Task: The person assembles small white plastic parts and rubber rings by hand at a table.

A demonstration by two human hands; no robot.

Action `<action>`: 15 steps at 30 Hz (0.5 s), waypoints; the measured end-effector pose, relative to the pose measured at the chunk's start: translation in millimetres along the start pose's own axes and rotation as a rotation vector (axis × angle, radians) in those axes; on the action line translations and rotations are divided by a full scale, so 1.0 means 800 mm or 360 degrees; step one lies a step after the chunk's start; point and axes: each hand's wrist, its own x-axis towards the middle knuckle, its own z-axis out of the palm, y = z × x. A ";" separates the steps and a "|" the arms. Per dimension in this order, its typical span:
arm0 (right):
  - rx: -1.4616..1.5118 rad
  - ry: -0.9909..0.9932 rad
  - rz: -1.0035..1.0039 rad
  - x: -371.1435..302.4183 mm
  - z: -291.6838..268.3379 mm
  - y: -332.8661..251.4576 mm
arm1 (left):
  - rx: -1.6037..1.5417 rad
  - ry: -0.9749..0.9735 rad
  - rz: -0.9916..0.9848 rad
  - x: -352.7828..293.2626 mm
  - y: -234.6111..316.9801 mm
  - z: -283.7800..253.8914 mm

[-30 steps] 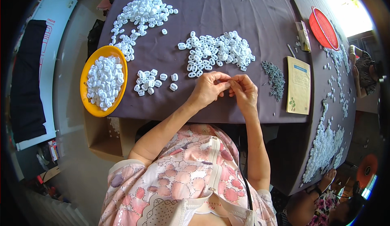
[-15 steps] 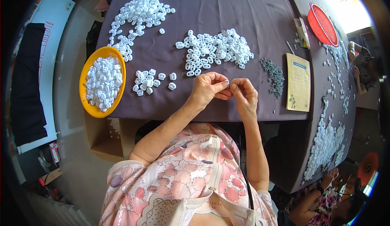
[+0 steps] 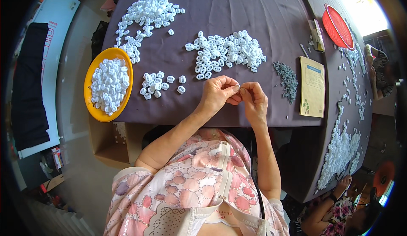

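At the near edge of the dark purple cloth-covered surface (image 3: 263, 7), a tiny white plastic piece (image 3: 238, 87) is pinched between the left hand (image 3: 217, 95) and the right hand (image 3: 253, 100), fingers of both pressed together on it (its shape is too small to tell). A loose heap of white plastic pieces (image 3: 224, 54) lies just beyond. So close to the edge, a slackened pinch could let the piece drop off.
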 end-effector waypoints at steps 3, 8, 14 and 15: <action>-0.0148 -0.0020 -0.0089 0.000 0.003 0.004 | 0.0002 0.0048 0.0049 -0.003 0.001 0.001; -0.0246 -0.0090 -0.0224 0.000 0.008 0.004 | 0.0057 0.0084 0.0056 -0.006 -0.003 -0.005; 0.0024 -0.0122 0.0047 -0.003 0.006 0.015 | 0.0038 0.0065 -0.0007 -0.007 -0.010 -0.006; 0.0058 -0.0090 0.0039 -0.002 0.005 0.017 | 0.0034 0.0072 -0.0007 -0.007 -0.011 -0.004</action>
